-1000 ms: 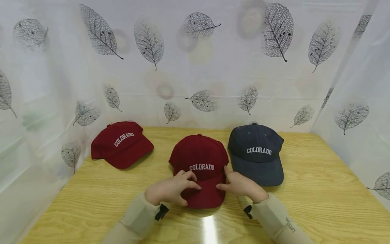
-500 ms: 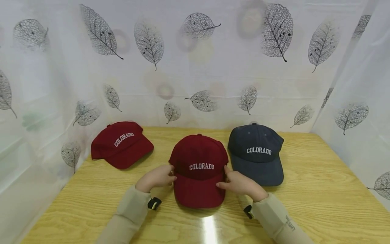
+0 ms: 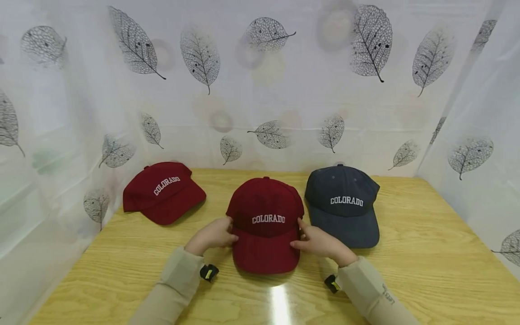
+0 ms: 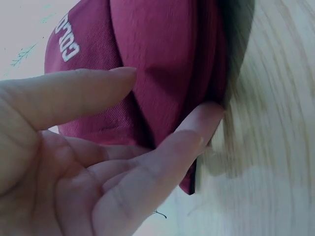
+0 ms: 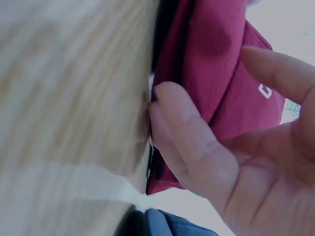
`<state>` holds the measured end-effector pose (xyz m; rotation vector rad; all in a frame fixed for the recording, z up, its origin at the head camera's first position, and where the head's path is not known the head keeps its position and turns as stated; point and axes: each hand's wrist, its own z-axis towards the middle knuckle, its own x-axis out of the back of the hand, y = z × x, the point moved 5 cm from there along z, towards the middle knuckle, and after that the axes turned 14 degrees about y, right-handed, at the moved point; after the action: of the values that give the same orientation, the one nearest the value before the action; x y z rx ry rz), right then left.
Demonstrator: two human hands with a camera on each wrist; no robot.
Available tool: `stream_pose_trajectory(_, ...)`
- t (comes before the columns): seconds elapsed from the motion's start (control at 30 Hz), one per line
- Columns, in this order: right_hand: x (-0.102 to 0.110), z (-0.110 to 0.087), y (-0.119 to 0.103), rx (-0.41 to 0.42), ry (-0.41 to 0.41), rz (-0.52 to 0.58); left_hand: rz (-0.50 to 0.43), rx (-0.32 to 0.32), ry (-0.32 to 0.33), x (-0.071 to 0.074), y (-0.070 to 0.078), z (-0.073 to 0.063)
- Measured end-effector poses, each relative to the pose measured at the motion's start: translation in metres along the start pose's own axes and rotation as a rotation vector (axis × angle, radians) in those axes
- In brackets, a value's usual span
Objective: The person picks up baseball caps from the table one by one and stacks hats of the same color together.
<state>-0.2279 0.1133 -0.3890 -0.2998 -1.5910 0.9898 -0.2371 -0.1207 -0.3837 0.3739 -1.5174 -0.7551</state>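
Note:
In the middle of the head view is a red baseball cap (image 3: 266, 253) with COLORADO in white letters, its brim toward me. My left hand (image 3: 213, 235) holds it at the left end of the brim. The left wrist view shows the thumb over the red brim (image 4: 152, 59) and the fingers at its underside. On the opposite side my right hand (image 3: 322, 243) grips the cap likewise, thumb on top and fingers below in the right wrist view. Layered red edges show under the brim in both wrist views; whether a second cap lies beneath I cannot tell.
A dark blue COLORADO cap (image 3: 343, 221) sits close by my right hand. Another red cap (image 3: 164, 194) lies farther left, its brim angled to the right. All are on a wooden table (image 3: 422, 253), with a leaf-patterned curtain (image 3: 308, 99) behind and at the sides.
My left hand has moved from the top of the brim out to the cap's left side. The right hand keeps its place. The cap's brim has risen very slightly.

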Motion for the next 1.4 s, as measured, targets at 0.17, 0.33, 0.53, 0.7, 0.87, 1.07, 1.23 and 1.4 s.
stream_pose_trajectory(0.17, -0.0010, -0.0005, -0.0022, 0.035, 0.007, -0.040, 0.004, 0.002, 0.004, -0.0014, 0.0011, 0.0001)
stream_pose_trajectory(0.33, 0.0008, -0.0009, -0.0006, 0.001, -0.002, -0.036, -0.016, 0.014, -0.006, -0.0011, -0.0006, 0.0006)
stream_pose_trajectory(0.53, 0.0028, -0.0003, 0.0030, -0.065, -0.019, 0.066, -0.076, 0.031, -0.021, 0.0010, -0.0048, 0.0013)
stream_pose_trajectory(0.7, 0.0012, -0.0001, 0.0043, -0.085, -0.045, 0.147, -0.155, 0.050, -0.046, 0.0008, -0.0073, 0.0005)
stream_pose_trajectory(0.87, 0.0020, -0.0015, 0.0033, -0.065, -0.065, 0.166, -0.089, -0.046, -0.044, 0.0006, -0.0046, 0.0018)
stream_pose_trajectory(1.07, 0.0029, -0.0009, 0.0033, -0.069, -0.067, 0.162, -0.053, -0.054, -0.035, 0.0016, -0.0011, 0.0026)
stream_pose_trajectory(1.23, 0.0021, -0.0003, 0.0033, -0.093, -0.064, 0.181, -0.065, -0.030, -0.041, 0.0018, -0.0021, 0.0019)
stream_pose_trajectory(1.4, 0.0014, -0.0006, 0.0034, -0.101, -0.051, 0.182, -0.082, -0.008, -0.048, 0.0012, -0.0036, 0.0019)
